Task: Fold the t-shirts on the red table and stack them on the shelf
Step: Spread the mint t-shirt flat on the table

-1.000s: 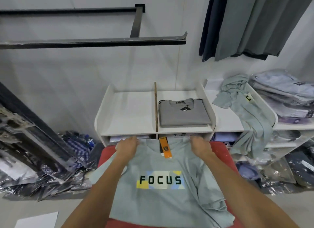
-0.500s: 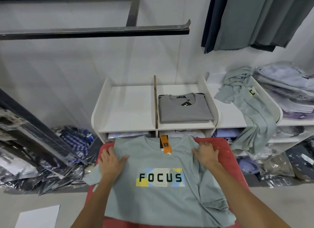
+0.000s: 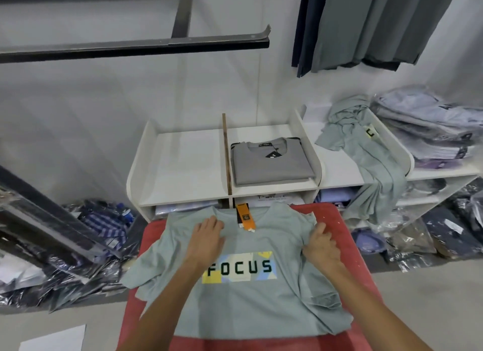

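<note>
— Head view: where was the shirt?
— The green FOCUS t-shirt (image 3: 251,303) lay face-up across the red table (image 3: 347,235), collar at the far edge (orange tag (image 3: 245,217) there).
— And the hands?
— Left hand (image 3: 207,237) pressed flat, fingers straight, near the collar. Right hand (image 3: 320,244) bunched cloth at the shoulder, fingers curled. A folded grey t-shirt (image 3: 270,165) sat on the shelf (image 3: 183,167).

- T-shirt (image 3: 245,301) lies flat on the table (image 3: 347,235), collar toward the shelf (image 3: 183,167) behind it
- Left hand (image 3: 206,237) rests on its chest, right hand (image 3: 320,243) at its right shoulder
- Folded shirt (image 3: 271,165) sits in the shelf's right compartment
- Loose shirt (image 3: 371,162) hangs over the shelf further right
</note>
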